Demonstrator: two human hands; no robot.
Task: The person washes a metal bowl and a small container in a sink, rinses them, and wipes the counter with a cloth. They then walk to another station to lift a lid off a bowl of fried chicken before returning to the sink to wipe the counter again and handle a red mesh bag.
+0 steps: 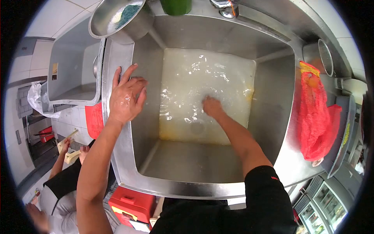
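Note:
My left hand [127, 95] is over the left rim of a steel sink [210, 163], wet, with its fingers apart and nothing in them. Cloudy, rippling water [183, 105] fills the bottom of the sink. Into the middle of that water reaches my right hand [212, 107]; its fingers are partly below the surface, so their grip and anything in them are hidden. Yellowish patches show along the water's edges.
A steel pot [134, 29] with a green scouring pad [128, 15] stands at the upper left, beside a grey tub [74, 70]. On the right counter lies a red mesh bag [315, 121]. A faucet [227, 7] is behind the sink. Another person [66, 195] works at lower left.

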